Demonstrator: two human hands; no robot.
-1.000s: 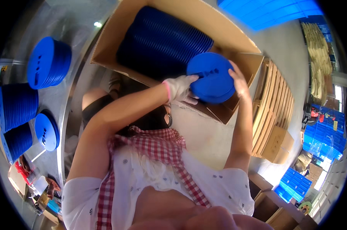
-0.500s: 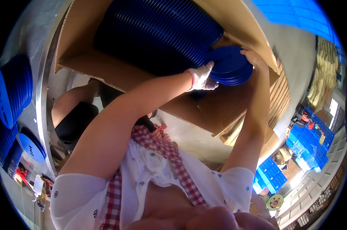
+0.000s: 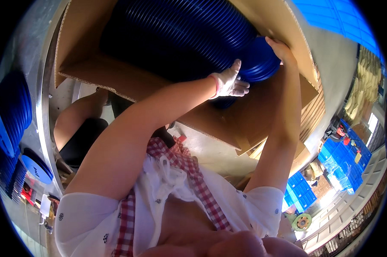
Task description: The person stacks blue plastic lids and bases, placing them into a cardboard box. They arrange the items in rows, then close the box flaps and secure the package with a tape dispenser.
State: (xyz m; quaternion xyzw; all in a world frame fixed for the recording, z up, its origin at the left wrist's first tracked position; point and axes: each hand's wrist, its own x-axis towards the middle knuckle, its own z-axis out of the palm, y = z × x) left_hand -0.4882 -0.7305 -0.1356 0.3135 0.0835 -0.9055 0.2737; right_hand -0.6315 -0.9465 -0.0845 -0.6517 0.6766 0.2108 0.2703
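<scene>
Inside a cardboard box (image 3: 112,81), long rows of dark blue round discs (image 3: 180,25) stand on edge, packed tight. A short stack of blue discs (image 3: 259,60) leans against the right end of these rows. My right hand (image 3: 281,50) grips that stack by its upper right rim, its fingertips partly hidden. My left hand (image 3: 231,82), in a white glove, is beside the stack's lower left edge with thumb and fingers spread. Whether the glove touches the discs, I cannot tell. Below the glove, another disc edge (image 3: 224,102) shows in shadow.
More blue discs (image 3: 13,107) stand on a metal table (image 3: 41,85) at the left, with a separate small stack (image 3: 37,165) near its edge. Folded cardboard (image 3: 315,105) is right of the box. Blue crates (image 3: 345,156) stand farther right.
The short disc stack has moved up, away from me, and tipped against the rows. My left hand has come off its rim and opened; my right hand moved along with the stack.
</scene>
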